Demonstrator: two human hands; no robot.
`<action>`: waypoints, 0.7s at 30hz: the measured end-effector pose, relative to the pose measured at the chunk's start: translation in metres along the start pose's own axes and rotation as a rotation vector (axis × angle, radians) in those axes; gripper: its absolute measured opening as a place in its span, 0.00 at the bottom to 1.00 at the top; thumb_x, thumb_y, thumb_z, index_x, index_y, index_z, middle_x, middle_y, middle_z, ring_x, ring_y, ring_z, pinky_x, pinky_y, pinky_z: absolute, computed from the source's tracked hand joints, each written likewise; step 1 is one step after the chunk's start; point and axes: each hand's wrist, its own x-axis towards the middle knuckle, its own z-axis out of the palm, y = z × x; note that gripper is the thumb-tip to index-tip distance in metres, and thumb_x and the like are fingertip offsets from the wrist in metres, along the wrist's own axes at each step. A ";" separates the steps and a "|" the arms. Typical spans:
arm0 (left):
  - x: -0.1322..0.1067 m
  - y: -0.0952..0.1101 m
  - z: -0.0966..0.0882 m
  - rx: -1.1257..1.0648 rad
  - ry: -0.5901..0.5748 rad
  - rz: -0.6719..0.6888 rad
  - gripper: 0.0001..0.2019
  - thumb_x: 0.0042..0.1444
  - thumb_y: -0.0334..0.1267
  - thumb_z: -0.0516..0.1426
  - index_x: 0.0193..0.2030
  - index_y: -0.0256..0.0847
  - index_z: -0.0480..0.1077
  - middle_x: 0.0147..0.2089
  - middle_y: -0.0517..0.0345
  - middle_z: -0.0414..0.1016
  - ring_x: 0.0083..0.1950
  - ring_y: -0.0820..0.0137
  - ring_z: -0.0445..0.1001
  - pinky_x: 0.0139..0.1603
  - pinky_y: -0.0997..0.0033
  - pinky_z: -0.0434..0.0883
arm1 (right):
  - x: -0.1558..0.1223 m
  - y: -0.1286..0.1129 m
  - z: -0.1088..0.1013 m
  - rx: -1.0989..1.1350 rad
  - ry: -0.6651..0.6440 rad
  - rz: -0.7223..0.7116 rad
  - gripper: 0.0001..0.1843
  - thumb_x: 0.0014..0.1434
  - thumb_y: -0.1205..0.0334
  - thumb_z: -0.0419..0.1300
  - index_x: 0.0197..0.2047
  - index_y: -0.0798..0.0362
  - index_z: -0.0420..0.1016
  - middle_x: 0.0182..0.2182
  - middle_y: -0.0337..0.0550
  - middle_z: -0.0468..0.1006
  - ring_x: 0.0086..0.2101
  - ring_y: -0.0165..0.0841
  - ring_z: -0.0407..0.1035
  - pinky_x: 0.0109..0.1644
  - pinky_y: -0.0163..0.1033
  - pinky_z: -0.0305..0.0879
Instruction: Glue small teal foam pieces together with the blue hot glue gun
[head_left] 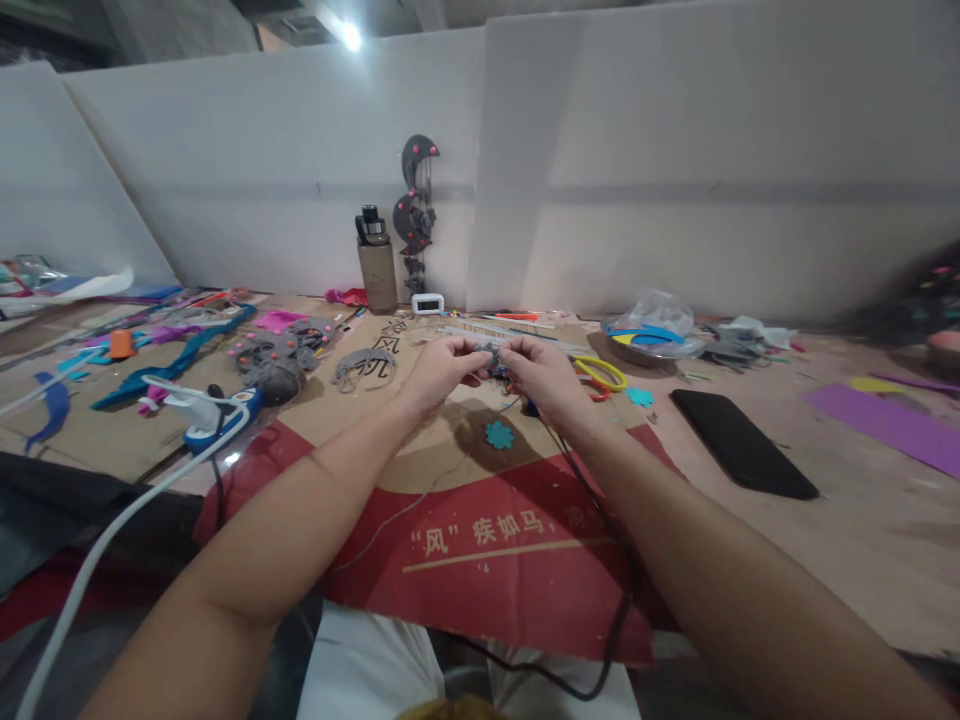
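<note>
Both hands out over cardboard sheet (525, 560), close together. Left hand (442, 372) pinches small gray piece (491, 358) from one side, fingers closed on it. Right hand (546, 382) pinches same piece from other side (too small to tell what it is). Piece sits between hands. Teal flower (499, 434) lies on cardboard just below. Yellow scissors (600, 372) near right hand. Black phone (742, 458) further right.
</note>
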 end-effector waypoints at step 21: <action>0.007 -0.007 -0.003 -0.169 0.165 -0.061 0.07 0.43 0.37 0.61 0.26 0.38 0.66 0.20 0.68 0.58 0.19 0.81 0.53 0.18 0.78 0.49 | -0.005 0.002 0.010 -0.019 0.051 -0.059 0.10 0.54 0.53 0.55 0.35 0.51 0.68 0.24 0.35 0.65 0.24 0.28 0.58 0.27 0.35 0.57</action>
